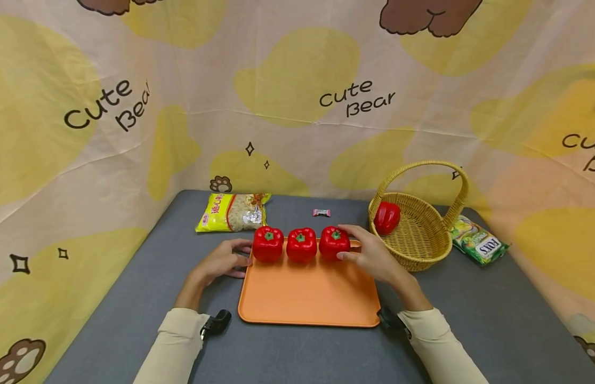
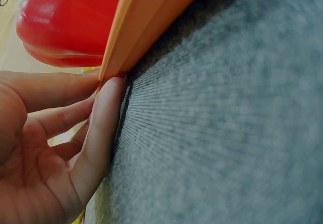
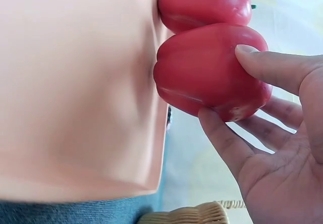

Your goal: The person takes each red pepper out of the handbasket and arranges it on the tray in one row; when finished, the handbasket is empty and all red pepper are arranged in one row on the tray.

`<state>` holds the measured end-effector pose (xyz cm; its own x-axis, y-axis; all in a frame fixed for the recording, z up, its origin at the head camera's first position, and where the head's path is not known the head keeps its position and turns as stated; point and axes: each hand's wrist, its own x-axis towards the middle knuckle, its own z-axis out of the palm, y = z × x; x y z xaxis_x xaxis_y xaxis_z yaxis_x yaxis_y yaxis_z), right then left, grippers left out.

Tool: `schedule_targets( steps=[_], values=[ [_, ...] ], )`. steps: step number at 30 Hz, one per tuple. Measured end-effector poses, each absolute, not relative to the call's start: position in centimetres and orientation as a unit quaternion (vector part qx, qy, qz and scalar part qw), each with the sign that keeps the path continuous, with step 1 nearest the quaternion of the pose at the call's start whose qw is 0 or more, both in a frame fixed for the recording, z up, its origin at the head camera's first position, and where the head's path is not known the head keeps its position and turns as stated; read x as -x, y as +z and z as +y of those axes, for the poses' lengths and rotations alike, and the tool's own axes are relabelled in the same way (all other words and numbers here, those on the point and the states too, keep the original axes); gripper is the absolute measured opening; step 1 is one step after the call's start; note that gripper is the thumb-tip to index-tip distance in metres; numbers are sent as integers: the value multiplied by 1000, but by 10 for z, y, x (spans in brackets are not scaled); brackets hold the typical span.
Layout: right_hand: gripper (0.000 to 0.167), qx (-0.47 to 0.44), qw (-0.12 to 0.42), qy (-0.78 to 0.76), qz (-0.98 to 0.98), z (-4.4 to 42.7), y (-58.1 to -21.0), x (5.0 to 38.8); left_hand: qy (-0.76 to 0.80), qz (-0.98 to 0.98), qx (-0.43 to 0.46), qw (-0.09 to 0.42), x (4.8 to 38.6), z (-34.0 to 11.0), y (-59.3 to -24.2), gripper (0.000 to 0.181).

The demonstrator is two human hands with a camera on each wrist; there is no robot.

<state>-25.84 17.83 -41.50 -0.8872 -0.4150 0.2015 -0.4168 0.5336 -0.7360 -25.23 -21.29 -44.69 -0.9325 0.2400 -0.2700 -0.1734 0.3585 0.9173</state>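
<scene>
Three red bell peppers stand in a row along the far side of an orange tray [image 1: 307, 293], stems up: the left pepper [image 1: 267, 246], the middle pepper [image 1: 301, 247] and the right pepper [image 1: 330, 245]. At the tray's left edge, my left hand [image 1: 224, 260] pinches the rim [image 2: 132, 32] between its fingers, close beside the left pepper. My right hand [image 1: 374, 256] holds the right pepper [image 3: 207, 72] between thumb and fingers. The pepper's base is at the tray's surface, near the far right corner. Some right fingertips are hidden behind the pepper.
A wicker basket [image 1: 424, 229] with a tall handle stands right of the tray, holding a red pepper [image 1: 387, 217]. A green packet [image 1: 480, 242] lies beyond it. At the back are a yellow bag [image 1: 232, 212] and a small pink wrapped candy [image 1: 321, 213]. Patterned cloth walls border the grey table.
</scene>
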Motion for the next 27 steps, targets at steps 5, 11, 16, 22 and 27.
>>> schedule_targets(
  steps=[5, 11, 16, 22, 27],
  values=[
    [70, -226, 1, 400, -888, 177, -416, 256, 569, 802, -22, 182, 253, -212, -448, 61],
    [70, -225, 2, 397, -890, 177, -418, 257, 569, 801, -25, 183, 252, -213, -446, 62],
    [71, -226, 1, 402, -887, 176, -420, 258, 566, 804, -30, 183, 252, -212, -444, 63],
    [73, -227, 1, 402, -887, 175, -423, 259, 565, 802, -34, 188, 252, -212, -442, 64],
    [71, -226, 9, 399, -888, 176, -422, 259, 565, 802, -33, 191, 253, -212, -442, 63]
  ],
)
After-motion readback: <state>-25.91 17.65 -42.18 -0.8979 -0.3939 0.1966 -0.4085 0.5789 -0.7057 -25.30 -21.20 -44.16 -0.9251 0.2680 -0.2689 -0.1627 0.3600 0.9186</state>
